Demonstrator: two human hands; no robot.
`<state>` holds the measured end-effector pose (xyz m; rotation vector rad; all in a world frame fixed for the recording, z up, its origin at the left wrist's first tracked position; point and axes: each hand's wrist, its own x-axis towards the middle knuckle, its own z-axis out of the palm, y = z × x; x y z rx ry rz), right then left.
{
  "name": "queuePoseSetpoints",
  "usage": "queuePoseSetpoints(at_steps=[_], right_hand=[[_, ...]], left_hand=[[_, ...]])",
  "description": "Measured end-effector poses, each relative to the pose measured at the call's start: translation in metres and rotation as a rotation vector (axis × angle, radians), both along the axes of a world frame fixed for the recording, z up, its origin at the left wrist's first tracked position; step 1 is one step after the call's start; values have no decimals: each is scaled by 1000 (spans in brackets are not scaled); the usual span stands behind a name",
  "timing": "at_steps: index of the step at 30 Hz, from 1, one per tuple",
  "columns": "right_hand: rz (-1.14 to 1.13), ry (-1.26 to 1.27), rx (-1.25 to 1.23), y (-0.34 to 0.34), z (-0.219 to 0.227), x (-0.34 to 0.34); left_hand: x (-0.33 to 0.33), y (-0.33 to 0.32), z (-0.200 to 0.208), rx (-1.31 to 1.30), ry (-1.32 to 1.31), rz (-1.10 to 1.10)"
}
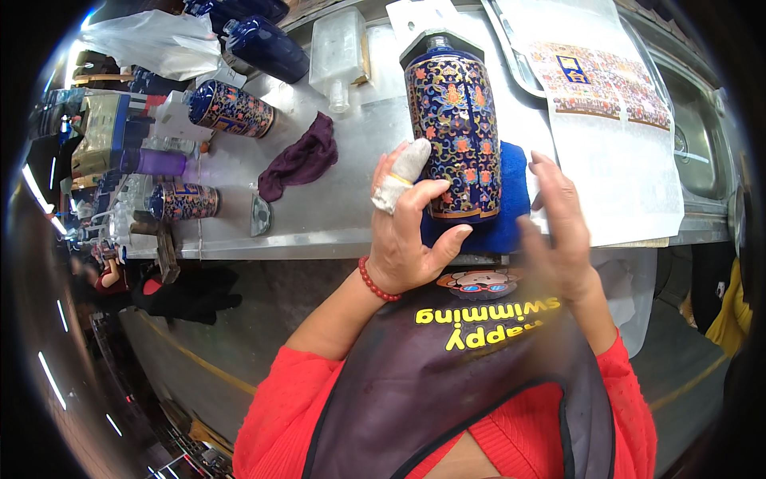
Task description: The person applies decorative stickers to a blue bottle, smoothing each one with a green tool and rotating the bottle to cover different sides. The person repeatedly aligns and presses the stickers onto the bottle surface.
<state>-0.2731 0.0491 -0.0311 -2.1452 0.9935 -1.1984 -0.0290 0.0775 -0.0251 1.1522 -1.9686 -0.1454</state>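
Note:
A dark blue ceramic bottle [455,120] with a colourful flower pattern lies on a blue cloth [504,223] on the steel workbench [335,215], its neck pointing away from me. My left hand [407,231] grips the bottle's near left side; one fingertip is wrapped in white tape and a red bead bracelet sits on the wrist. My right hand [558,231] is blurred, fingers apart, just right of the bottle above the blue cloth, holding nothing that I can see.
Left on the bench lie two more patterned bottles [231,108] [183,201], a purple rag [302,160] and a clear glass bottle [339,56]. A white sheet of printed decals [614,136] lies to the right, beside a sink [702,144]. Plain blue bottles [267,44] stand at the back.

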Motion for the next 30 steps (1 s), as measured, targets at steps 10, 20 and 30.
queuePoseSetpoints(at_steps=[10,20,30], right_hand=[[183,31,471,-24,53,-3],[309,-13,447,-42,63,15],[295,-6,628,-42,65,8]], left_hand=[[-9,-4,10,56,36,10],[-15,-4,10,75,161,49],[-15,-5,10,142,339,84]])
